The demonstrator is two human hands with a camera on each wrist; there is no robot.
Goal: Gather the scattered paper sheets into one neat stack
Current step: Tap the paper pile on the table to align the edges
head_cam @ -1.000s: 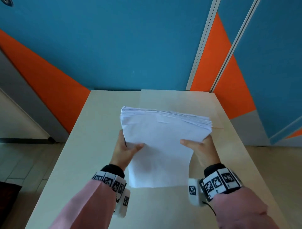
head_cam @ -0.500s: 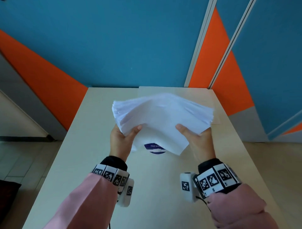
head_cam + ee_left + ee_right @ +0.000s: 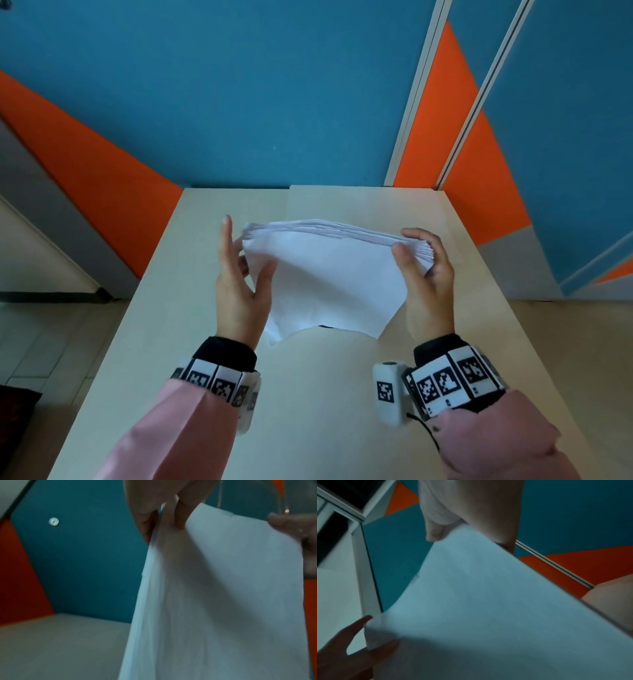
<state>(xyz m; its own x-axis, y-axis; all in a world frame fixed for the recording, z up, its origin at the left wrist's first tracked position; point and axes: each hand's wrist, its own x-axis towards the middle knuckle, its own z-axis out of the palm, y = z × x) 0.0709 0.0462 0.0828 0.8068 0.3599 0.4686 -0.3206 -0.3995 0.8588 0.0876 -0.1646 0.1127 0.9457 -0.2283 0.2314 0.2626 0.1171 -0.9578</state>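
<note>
Where blue-orange walls (image 3: 239, 85) meet, beige table (image 3: 308, 394) stands

This looks like an office or school-type interior, not a home. A plain pale wooden table (image 3: 445, 342) stands pushed against the far wall (image 3: 239, 102), which is covered in smooth panels painted teal with bold orange wedges (image 3: 102, 171) and grey sections lower down. Two slim metal strips (image 3: 411, 120) run up the wall to the right, dividing the panels like partition framing. The floor (image 3: 51, 342) to the left is laid with large light tiles. In the left wrist view a small round white fitting (image 3: 53, 521) sits on the teal panel.
</note>
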